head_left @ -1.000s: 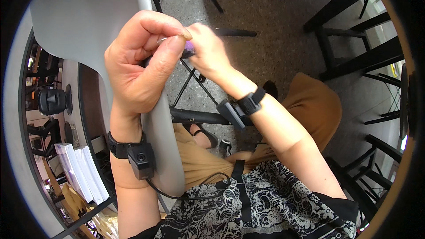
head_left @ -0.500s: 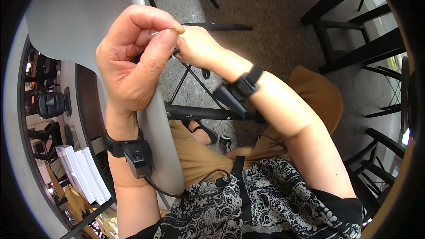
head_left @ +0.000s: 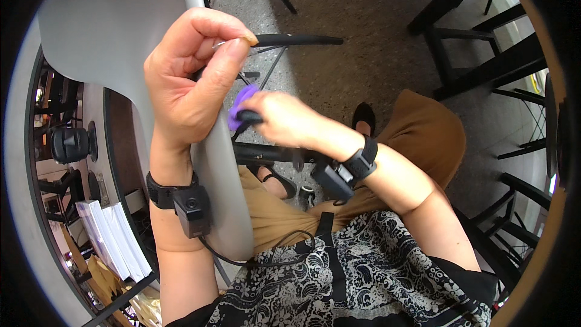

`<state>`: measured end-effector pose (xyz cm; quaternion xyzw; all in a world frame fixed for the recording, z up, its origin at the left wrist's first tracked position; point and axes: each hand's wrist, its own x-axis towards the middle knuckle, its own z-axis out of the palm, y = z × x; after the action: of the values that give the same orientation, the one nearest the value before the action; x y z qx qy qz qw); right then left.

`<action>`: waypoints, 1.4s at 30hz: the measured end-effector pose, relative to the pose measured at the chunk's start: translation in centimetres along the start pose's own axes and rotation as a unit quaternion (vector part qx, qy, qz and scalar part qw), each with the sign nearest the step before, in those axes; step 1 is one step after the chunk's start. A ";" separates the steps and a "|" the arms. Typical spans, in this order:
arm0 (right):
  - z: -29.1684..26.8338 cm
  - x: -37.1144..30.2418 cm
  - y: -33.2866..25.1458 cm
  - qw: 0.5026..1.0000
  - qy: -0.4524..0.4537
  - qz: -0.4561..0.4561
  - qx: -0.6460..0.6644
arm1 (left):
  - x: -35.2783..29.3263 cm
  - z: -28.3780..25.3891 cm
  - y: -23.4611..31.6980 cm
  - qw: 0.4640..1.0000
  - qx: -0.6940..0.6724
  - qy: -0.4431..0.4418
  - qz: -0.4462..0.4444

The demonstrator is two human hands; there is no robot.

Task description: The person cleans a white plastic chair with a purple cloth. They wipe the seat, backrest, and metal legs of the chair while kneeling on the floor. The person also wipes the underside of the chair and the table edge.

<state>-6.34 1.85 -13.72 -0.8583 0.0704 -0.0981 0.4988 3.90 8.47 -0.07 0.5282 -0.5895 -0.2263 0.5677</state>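
Note:
My left hand [head_left: 196,75] is raised in front of the grey chair, thumb and forefinger pinched together. A small, thin, clear-looking piece [head_left: 219,44] shows at the pinch; its kind is too small to make out. Lower and to the right, my right hand [head_left: 281,118] is closed around a purple and black object [head_left: 242,106], smeared by motion. The purple part sticks out on the left of the fingers, close to my left wrist and the chair's edge. I cannot tell exactly what this object is.
A grey moulded chair [head_left: 115,18] stands at the left, its edge [head_left: 224,206] running beside my lap. Stacked white papers [head_left: 115,239] are on a shelf at the lower left. Black wooden furniture legs [head_left: 484,63] stand at the right. A black cable [head_left: 242,263] runs from my left wrist.
My right hand has drawn down and away from my left hand, bringing the purple and black object into sight. My left hand has shifted slightly right and keeps its pinch.

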 end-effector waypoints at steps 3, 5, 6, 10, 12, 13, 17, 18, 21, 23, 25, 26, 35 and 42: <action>0.6 -1.0 -1.9 0.999 -0.020 -0.046 0.008 | -0.1 -0.2 0.1 1.000 -0.017 0.000 -0.003; 0.3 -1.4 -1.0 0.998 -0.002 -0.053 -0.014 | 0.1 0.0 0.0 1.000 -0.010 0.003 -0.003; 0.2 -1.4 -0.3 0.998 0.009 -0.059 -0.036 | 0.1 0.0 0.1 1.000 -0.004 0.007 -0.005; -2.2 0.0 4.7 0.989 0.094 -0.019 -0.115 | 0.2 -0.2 -0.1 1.000 -0.006 0.002 0.000; -2.7 0.6 4.9 0.985 0.146 -0.020 -0.095 | 0.0 -0.5 0.1 1.000 0.000 -0.003 -0.004; -2.9 0.3 5.0 0.989 0.122 -0.015 -0.087 | 0.0 -0.5 0.2 1.000 -0.002 0.001 -0.001; -0.4 -2.4 4.7 0.997 0.034 -0.039 -0.051 | -0.1 -0.2 -0.2 1.000 -0.012 -0.002 0.013; 0.0 -3.0 4.9 0.997 0.052 -0.049 -0.019 | 0.0 -0.3 -0.3 1.000 -0.013 -0.009 0.019; -0.7 -5.4 4.4 0.990 -0.112 0.060 -0.060 | 0.1 -0.6 -0.1 0.999 -0.023 -0.029 0.003; -0.3 -6.3 4.2 0.975 -0.162 0.137 -0.059 | 0.0 -0.7 -0.4 0.999 -0.002 -0.029 0.026; -0.4 -5.8 4.7 0.994 -0.094 0.033 -0.052 | 0.1 -0.4 -0.6 0.999 -0.003 -0.019 0.037; -0.4 -5.3 4.8 0.997 -0.058 -0.018 -0.045 | 0.3 0.0 -0.5 0.999 -0.012 -0.011 0.032; 0.8 -6.6 4.0 0.998 -0.031 0.031 -0.036 | -0.3 -0.7 0.0 1.000 -0.003 0.000 0.014; 1.6 -5.1 -1.3 0.993 0.104 -0.060 0.013 | 0.2 -0.1 -0.4 0.999 -0.029 -0.007 0.025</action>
<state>-10.84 4.95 -13.83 -0.8396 0.0683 -0.2173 0.4931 4.22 8.23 -0.34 0.4948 -0.5996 -0.2331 0.5843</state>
